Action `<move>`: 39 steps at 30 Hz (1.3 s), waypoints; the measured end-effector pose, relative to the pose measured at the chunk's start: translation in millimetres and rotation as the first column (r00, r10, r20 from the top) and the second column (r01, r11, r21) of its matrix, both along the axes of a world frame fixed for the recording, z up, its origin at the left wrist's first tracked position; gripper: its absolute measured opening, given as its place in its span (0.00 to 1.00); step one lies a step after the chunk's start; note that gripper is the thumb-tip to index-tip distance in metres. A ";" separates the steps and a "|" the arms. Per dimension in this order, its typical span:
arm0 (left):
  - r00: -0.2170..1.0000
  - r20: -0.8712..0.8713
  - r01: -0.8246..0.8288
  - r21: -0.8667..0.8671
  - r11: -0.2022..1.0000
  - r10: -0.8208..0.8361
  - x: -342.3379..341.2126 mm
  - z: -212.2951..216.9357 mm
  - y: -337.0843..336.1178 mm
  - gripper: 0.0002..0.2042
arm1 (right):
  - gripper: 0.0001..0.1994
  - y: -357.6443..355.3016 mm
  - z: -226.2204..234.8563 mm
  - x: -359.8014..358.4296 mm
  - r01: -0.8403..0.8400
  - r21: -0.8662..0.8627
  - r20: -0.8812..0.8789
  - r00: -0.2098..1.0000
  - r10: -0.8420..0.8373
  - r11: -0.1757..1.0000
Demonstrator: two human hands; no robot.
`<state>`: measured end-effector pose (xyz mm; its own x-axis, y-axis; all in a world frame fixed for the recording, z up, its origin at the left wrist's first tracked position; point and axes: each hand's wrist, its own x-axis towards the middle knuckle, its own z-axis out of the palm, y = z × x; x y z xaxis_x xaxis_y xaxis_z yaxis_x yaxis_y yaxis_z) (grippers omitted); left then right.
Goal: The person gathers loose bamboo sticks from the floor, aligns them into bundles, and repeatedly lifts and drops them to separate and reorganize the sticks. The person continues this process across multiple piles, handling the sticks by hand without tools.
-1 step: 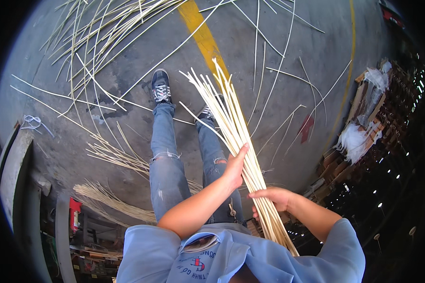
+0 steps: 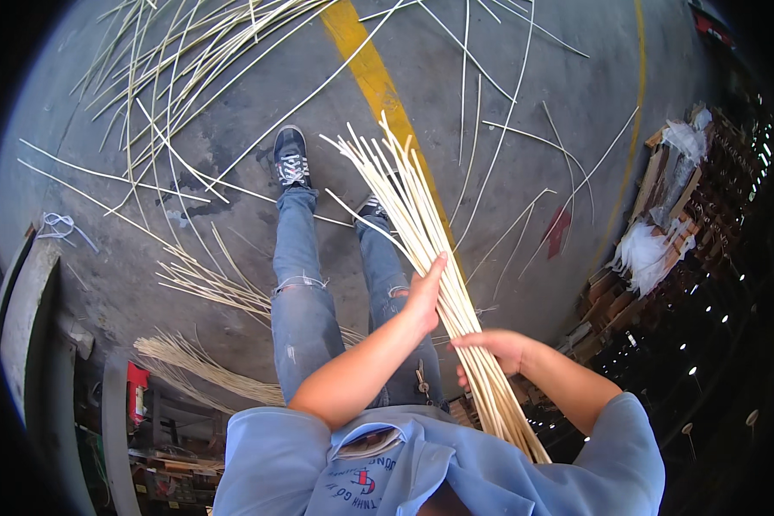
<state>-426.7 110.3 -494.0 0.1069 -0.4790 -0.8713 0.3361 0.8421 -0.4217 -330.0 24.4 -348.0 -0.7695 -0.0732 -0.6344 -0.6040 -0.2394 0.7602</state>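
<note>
A thick bundle of pale rattan canes (image 2: 428,225) slants across the front of my body, its far ends fanned out over the floor and its near end close to my right side. My left hand (image 2: 425,295) is closed around the bundle's left side at mid-length, thumb lying along the canes. Nearer to me, my right hand (image 2: 497,350) grips it from the right, thumb across the top. The canes hide part of the fingers of both hands.
Loose canes (image 2: 189,64) lie scattered over the concrete floor ahead, with a few more at the right. Cane bundles (image 2: 202,365) rest left of my legs. Wooden pieces with white plastic wrap (image 2: 645,256) are stacked at right. A grey metal frame (image 2: 30,301) stands at left.
The bundle's far end has swung slightly left and its near end slightly right. Both hands have shifted a little away from me, keeping hold.
</note>
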 end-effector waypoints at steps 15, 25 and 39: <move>0.995 -0.010 0.102 0.131 0.986 -0.101 41.1 -81.2 11.4 0.42 | 0.26 2.7 -104.2 31.4 -0.103 0.102 0.197 0.977 0.081 0.989; 0.998 -0.049 -0.041 -0.140 0.989 0.035 33.6 -84.8 9.6 0.15 | 0.32 11.5 -87.4 28.7 -0.008 0.039 0.350 0.937 -0.006 0.999; 1.000 0.002 0.002 -0.135 0.991 -0.002 23.8 -90.6 12.1 0.09 | 0.19 21.8 45.2 27.4 -0.890 0.279 0.960 0.250 -0.126 0.360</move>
